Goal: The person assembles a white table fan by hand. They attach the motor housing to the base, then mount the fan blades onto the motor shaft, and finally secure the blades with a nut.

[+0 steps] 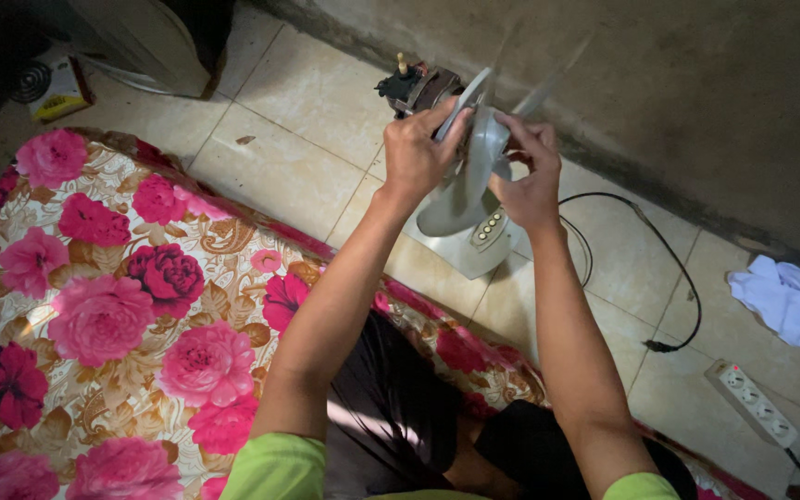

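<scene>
From the head camera, the person sits on a floral mattress (94, 306) at the edge of a tiled floor (298, 139) and works on a small table fan whose guard is off. The left hand (416, 153) has its grip closed around the hub side of the translucent fan blade (474, 176), fingers curled over the rim just in front of the bare motor (418, 88). The right hand (528, 176) pinches the blade's opposite edge, thumb and fingers pressed on it. The blade sits on the motor shaft, above the fan's pale base (469, 245) with its row of buttons. Judging by this, the step in hand is seating or freeing the blade on its shaft; the next move calls for a steady hold with one hand while the other turns or pulls squarely along the shaft. No open container shows; a small box (56, 88) lies far left, its contents unseen. A black cord (668, 268), a white power strip (752, 403) and a white cloth (787, 298) lie on the floor to the right.
</scene>
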